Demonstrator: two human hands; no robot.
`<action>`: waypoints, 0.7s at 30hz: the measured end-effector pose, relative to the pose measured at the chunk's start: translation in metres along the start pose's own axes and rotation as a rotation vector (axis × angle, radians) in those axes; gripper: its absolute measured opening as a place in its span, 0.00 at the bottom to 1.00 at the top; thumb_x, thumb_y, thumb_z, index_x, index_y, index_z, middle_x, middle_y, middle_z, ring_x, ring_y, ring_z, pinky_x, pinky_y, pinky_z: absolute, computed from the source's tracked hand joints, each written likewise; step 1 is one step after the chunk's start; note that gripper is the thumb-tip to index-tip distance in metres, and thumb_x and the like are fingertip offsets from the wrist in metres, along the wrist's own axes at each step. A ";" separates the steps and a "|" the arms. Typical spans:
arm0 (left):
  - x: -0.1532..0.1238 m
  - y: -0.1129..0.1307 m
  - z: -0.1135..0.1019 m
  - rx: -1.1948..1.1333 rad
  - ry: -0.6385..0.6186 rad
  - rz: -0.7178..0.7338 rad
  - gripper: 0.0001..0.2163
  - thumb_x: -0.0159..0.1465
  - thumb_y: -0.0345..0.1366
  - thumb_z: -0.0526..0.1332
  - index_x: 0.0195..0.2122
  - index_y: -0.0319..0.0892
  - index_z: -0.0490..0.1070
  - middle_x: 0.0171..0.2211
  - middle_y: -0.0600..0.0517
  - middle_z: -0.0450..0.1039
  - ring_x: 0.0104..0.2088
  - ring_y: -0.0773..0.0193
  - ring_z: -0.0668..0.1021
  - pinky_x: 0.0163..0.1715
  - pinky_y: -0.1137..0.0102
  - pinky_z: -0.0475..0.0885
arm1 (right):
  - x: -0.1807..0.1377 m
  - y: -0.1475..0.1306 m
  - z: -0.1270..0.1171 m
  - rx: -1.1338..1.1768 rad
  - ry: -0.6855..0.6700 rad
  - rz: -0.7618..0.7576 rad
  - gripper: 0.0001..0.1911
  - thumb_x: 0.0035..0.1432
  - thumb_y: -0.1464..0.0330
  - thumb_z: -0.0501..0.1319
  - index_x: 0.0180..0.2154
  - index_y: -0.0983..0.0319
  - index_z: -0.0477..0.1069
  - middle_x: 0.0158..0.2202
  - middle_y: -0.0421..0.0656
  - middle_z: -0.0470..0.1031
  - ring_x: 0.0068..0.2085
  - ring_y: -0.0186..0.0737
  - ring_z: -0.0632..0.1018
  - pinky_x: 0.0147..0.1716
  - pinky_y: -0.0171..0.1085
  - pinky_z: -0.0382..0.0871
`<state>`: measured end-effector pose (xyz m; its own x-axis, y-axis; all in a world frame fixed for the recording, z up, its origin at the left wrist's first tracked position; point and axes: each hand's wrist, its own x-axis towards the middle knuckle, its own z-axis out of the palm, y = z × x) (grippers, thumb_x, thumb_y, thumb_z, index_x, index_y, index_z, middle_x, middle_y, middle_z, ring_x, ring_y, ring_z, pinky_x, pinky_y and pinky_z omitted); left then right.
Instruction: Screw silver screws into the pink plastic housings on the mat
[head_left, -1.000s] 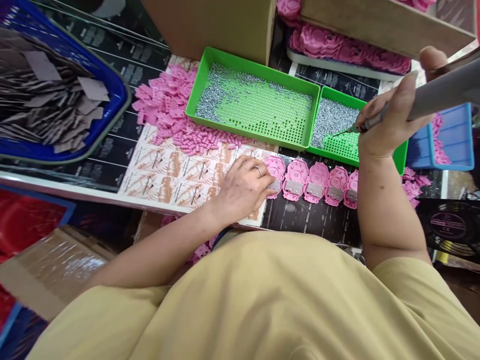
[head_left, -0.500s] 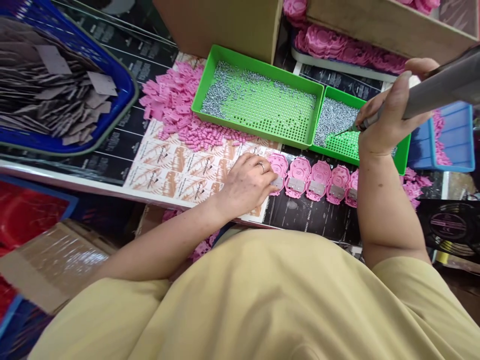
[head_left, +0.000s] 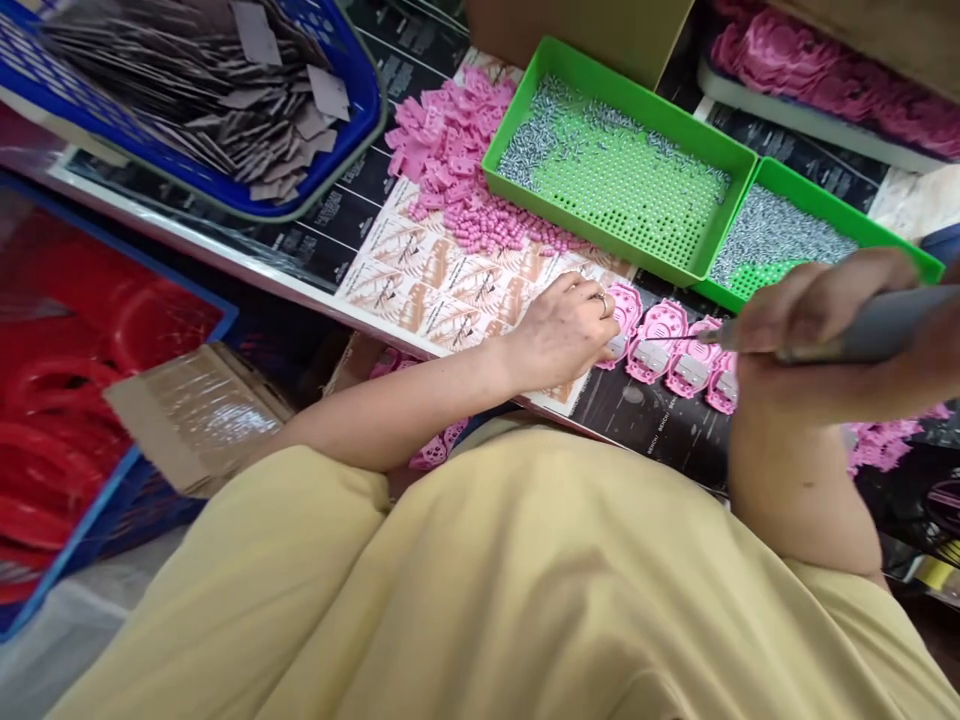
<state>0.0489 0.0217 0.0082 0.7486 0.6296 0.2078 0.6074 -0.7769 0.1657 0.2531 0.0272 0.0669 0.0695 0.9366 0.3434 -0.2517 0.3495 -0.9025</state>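
Observation:
My left hand (head_left: 564,332), a ring on one finger, rests at the left end of a row of pink plastic casings. Its fingers are curled onto the leftmost pink casing (head_left: 624,308), partly covering it. In my right hand (head_left: 814,305) is a grey electric screwdriver (head_left: 874,328), gripped around its body. Its thin bit points left over the row, near the second pink casing (head_left: 661,322); whether it touches is unclear. Grey plates lie on the casings. My right hand hides the row's right end.
Behind the row stand a large green tray (head_left: 600,222) and a smaller green tray (head_left: 885,228), both with small screws. Loose pink parts (head_left: 457,140) lie left of them. A blue basket (head_left: 367,110) of dark flat pieces stands far left, above a bin of red parts (head_left: 82,400).
My right hand has brought the screwdriver from the small green tray down and left to the casings. My left hand stays on the leftmost casing. The whole view has shifted.

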 end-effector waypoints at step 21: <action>-0.003 -0.001 0.006 0.009 0.099 0.045 0.07 0.64 0.38 0.67 0.34 0.39 0.77 0.35 0.48 0.78 0.43 0.54 0.77 0.46 0.60 0.67 | -0.027 0.016 0.051 0.006 -0.191 -0.284 0.09 0.63 0.65 0.61 0.46 0.52 0.73 0.16 0.31 0.59 0.12 0.27 0.60 0.10 0.28 0.60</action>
<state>0.0479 0.0209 0.0016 0.7454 0.5904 0.3095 0.5765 -0.8041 0.1455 0.1982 0.0061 0.0561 -0.0443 0.7806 0.6234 -0.2543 0.5947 -0.7627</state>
